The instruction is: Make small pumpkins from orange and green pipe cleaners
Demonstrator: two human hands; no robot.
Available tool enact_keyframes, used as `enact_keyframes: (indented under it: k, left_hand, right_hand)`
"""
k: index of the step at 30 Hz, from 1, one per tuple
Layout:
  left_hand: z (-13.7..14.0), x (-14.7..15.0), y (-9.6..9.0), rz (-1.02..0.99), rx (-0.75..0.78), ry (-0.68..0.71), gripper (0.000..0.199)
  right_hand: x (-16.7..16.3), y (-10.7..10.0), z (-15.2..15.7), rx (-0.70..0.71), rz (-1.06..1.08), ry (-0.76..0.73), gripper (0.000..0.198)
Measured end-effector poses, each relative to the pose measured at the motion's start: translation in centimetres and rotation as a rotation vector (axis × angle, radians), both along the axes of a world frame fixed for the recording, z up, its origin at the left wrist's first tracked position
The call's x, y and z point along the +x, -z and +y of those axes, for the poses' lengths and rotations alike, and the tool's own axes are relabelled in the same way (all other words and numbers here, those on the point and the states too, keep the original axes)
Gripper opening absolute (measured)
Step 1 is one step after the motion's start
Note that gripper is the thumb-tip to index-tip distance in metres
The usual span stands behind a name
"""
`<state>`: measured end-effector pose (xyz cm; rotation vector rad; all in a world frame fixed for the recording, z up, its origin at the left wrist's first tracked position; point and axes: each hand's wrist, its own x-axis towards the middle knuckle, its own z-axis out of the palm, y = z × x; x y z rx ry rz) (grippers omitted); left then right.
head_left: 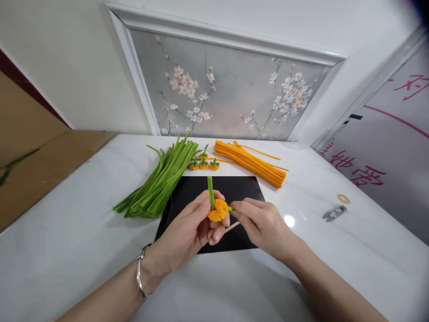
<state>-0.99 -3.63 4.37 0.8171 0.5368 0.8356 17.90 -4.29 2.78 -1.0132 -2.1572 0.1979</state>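
Note:
My left hand (197,219) is closed around a small coiled orange pipe-cleaner pumpkin (219,210), over the black mat (204,183). A green pipe cleaner (211,192) stands up from the pumpkin beside my left thumb. On the pumpkin's right side a short green end (230,209) sticks out, and the fingertips of my right hand (259,221) pinch it. A thin pale stick (232,226) shows below the fingers; I cannot tell whether it is held or lies on the mat.
Behind the mat sit several finished small orange pumpkins (203,164) with green tops. A bundle of green pipe cleaners (161,183) lies left, an orange bundle (251,163) right. Thread snips (334,213) and a pale ring-shaped item (343,198) rest far right. Cardboard (50,165) borders the left.

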Motion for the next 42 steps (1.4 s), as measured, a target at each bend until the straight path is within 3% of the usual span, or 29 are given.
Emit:
enact_keyframes:
  k: [7,14,19,25,27,34,39,42]
  left_hand:
    - [-0.1,0.1,0.2,0.029,-0.017,-0.005,0.025]
    - [-0.5,-0.2,0.5,0.200,0.299,-0.069,0.038]
    - [-0.3,-0.9,0.6,0.247,0.453,-0.058,0.040]
    - [-0.1,-1.2,0.7,0.395,0.593,-0.107,0.068]
    - [-0.1,-1.1,0.7,0.432,0.634,-0.196,0.064]
    - [-0.5,-0.8,0.1,0.540,0.838,-0.440,0.022]
    - [-0.4,-1.0,-0.2,0.713,1.069,-0.467,0.016]
    - [-0.4,-0.9,-0.3,0.731,1.064,-0.468,0.010]
  right_hand:
    - [-0.8,0.0,-0.4,-0.014,-0.060,-0.042,0.026]
    - [-0.7,0.1,-0.3,0.138,-0.048,-0.022,0.031]
    - [-0.3,0.1,-0.2,0.149,-0.041,-0.001,0.024]
    - [0.2,0.3,0.1,0.188,-0.077,0.041,0.020]
    - [0.2,0.3,0.1,0.220,-0.092,0.046,0.020]
    - [0.1,0.2,0.1,0.284,-0.153,0.077,0.021]
    - [0.0,0.1,0.0,0.328,-0.187,0.089,0.022]
    - [-0.1,0.1,0.0,0.346,-0.216,0.095,0.021]
